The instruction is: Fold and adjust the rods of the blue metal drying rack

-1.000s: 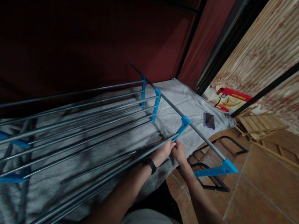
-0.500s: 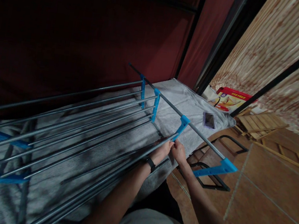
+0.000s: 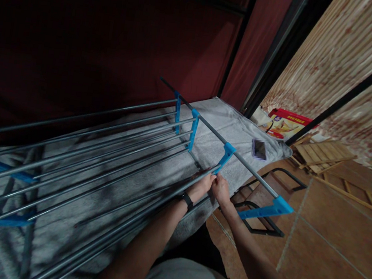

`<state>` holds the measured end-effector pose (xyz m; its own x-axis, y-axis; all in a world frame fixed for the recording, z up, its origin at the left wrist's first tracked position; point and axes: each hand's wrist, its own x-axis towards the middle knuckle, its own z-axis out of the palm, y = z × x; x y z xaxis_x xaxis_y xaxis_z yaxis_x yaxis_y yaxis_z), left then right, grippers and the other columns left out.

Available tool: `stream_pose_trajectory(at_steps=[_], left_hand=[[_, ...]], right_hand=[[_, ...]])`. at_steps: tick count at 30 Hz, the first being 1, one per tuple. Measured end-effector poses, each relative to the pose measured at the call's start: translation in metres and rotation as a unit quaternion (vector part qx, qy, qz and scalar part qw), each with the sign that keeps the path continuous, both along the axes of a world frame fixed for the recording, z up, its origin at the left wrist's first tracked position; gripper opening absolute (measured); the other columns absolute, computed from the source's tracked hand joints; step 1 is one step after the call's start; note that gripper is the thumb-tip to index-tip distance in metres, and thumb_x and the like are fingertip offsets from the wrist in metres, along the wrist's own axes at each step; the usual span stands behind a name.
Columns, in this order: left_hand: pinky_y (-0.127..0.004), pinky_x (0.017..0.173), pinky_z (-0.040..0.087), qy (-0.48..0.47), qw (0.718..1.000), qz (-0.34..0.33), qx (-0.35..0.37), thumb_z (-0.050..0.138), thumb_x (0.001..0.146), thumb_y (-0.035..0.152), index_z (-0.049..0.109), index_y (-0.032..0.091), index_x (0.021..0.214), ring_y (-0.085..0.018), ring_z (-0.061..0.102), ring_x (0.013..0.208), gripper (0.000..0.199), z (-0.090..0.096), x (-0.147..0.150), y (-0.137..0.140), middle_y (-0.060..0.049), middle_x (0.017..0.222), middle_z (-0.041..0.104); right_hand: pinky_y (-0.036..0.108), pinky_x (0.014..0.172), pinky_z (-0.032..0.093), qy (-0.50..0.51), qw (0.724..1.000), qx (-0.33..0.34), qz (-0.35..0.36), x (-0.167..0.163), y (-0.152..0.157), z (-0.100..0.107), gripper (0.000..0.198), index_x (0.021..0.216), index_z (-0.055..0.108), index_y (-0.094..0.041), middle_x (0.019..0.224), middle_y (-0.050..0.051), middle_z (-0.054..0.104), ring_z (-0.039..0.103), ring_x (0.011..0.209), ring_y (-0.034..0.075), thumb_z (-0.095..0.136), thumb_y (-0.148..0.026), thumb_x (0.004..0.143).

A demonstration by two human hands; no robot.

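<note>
At the centre of the frame, blue plastic connector (image 3: 225, 156) on a grey metal rod (image 3: 150, 197) of a drying rack, left hand (image 3: 201, 186) and right hand (image 3: 221, 190) both closed around its lower end, touching each other, grey blanket (image 3: 223, 121) beneath, phone (image 3: 260, 149) upper right, tiled floor (image 3: 330, 243) at right.

Red box (image 3: 284, 122): yellow print, too blurred to read.

The scene is dim, darkest in the upper left of the frame, where the dark red wall (image 3: 100, 30) falls almost to black. Light reaches the right side, brightening the tiled floor (image 3: 330, 243) and patterned curtain (image 3: 339, 55). Metal rods (image 3: 102, 146) cast soft striped shadows on the grey towel (image 3: 213, 143). Straight lines bow toward the edges, and the far right corner is slightly blurred.
</note>
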<state>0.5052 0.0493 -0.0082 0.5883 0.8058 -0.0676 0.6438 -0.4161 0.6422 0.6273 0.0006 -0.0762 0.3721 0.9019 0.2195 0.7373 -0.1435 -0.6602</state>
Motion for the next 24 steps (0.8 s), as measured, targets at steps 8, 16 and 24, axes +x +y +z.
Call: stream_pose_trajectory(at_steps=[8, 16, 24], left_hand=[[-0.032, 0.102, 0.051, 0.01, 1.0, -0.007, 0.014, 0.047, 0.103, 0.034, 0.061, 0.018, 0.13, -0.022, 0.068, 0.113, 0.034, 0.006, 0.002, -0.002, -0.011, 0.117, 0.074], [-0.042, 0.117, 0.041, 0.084, 0.979, -0.006, 0.185, 0.039, 0.101, 0.016, 0.04, 0.014, 0.153, -0.029, 0.047, 0.143, 0.053, 0.021, -0.043, -0.059, -0.019, 0.152, 0.052], [-0.04, 0.116, 0.044, 0.057, 0.963, -0.105, 0.241, 0.038, 0.097, 0.007, 0.056, 0.02, 0.141, -0.024, 0.05, 0.14, 0.049, -0.018, -0.112, -0.104, -0.011, 0.143, 0.061]], right_hand=[[0.03, 0.07, 0.049, 0.023, 1.0, 0.003, 0.018, 0.003, 0.001, 0.003, 0.025, 0.1, 0.064, -0.019, 0.083, 0.01, 0.072, 0.066, 0.074, 0.022, 0.043, -0.024, 0.086], [0.043, 0.103, 0.05, 0.122, 0.991, 0.034, 0.04, 0.011, -0.017, -0.018, 0.048, 0.124, 0.063, -0.014, 0.121, 0.014, 0.07, 0.067, 0.111, 0.025, 0.042, -0.019, 0.082], [0.042, 0.101, 0.051, -0.003, 0.998, 0.012, 0.061, 0.004, -0.036, -0.021, 0.045, 0.126, 0.064, -0.012, 0.117, 0.016, 0.067, 0.065, 0.109, 0.026, 0.041, -0.017, 0.088]])
